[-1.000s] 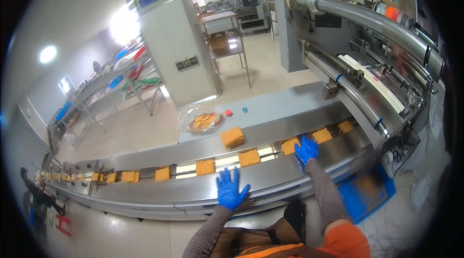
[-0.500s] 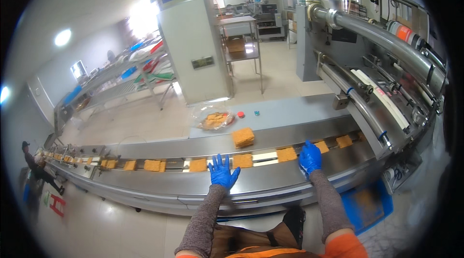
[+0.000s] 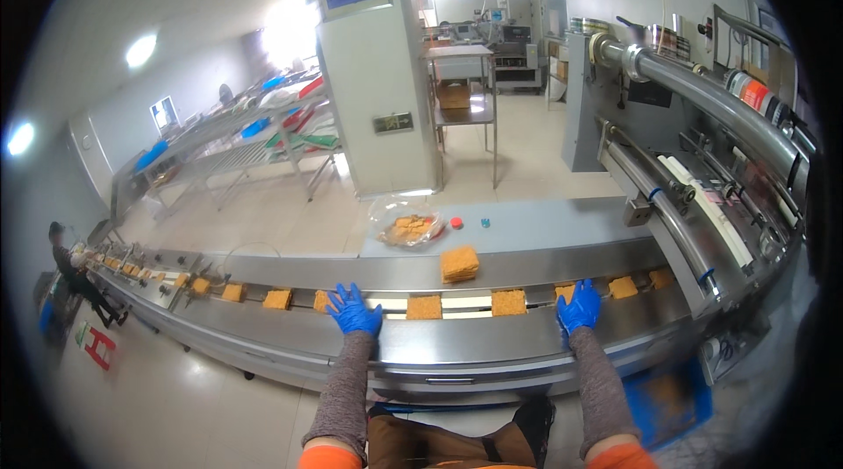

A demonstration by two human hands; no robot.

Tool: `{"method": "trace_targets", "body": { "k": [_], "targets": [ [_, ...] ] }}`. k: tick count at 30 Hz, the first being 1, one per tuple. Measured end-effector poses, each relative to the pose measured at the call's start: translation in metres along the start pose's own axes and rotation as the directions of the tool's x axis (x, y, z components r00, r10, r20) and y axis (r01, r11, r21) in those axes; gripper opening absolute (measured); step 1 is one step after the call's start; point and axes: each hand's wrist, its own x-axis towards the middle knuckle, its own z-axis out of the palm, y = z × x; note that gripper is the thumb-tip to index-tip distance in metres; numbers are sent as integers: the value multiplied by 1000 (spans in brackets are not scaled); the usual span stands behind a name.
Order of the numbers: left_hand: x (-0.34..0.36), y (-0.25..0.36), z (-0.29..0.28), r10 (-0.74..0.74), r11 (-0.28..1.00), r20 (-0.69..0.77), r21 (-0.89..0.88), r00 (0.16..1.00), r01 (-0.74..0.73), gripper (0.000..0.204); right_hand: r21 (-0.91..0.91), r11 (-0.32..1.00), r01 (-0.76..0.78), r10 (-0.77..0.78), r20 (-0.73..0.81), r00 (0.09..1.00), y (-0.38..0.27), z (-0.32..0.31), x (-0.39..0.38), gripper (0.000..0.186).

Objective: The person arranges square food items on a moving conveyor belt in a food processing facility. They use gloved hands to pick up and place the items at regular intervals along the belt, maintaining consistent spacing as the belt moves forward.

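Observation:
A row of flat, square, orange-brown pieces of food [image 3: 424, 307], like crackers, lies spaced along the channel of a long metal conveyor [image 3: 474, 334]. My left hand [image 3: 355, 313], in a blue glove, is open with fingers spread beside one square at the channel, partly covering it. My right hand [image 3: 580, 307], also gloved in blue, is open over the channel farther right. Its fingers are apart and partly hide another square. I see nothing held in either hand. Beyond the channel, between my hands, a stack of the same squares [image 3: 459, 265] rests on the metal top.
A clear plastic bag [image 3: 408, 223] of broken pieces, a red cap [image 3: 456, 223] and a small teal item lie on the grey surface behind. A roller machine [image 3: 645, 175] stands right, a blue bin [image 3: 672, 403] below it. Another person [image 3: 75, 271] is far left.
My left hand has moved left along the conveyor. My right hand's fingers have spread. The squares sit at different places in the channel, and the whole view has shifted slightly.

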Motion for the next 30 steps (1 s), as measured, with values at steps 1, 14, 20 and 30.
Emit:
{"method": "trace_targets", "body": {
  "k": [1, 14, 20, 30],
  "targets": [
    [2, 11, -20, -6, 998, 44, 61, 999, 4, 106, 9, 1000, 16, -16, -14, 1000, 5, 1, -2, 71],
    [-22, 82, 2, 9, 976, 152, -214, 988, 24, 113, 115, 991, -65, 59, 58, 997, 14, 15, -5, 39],
    [-23, 59, 14, 149, 933, 39, -338, 988, -127, 87, 134, 987, -89, 91, -6, 996, 11, 17, 0, 54],
    [-5, -61, 7, 351, 895, -294, -176, 889, -411, 35, 113, 979, 168, -148, -165, 975, 5, 13, -4, 36]
  ]
}}
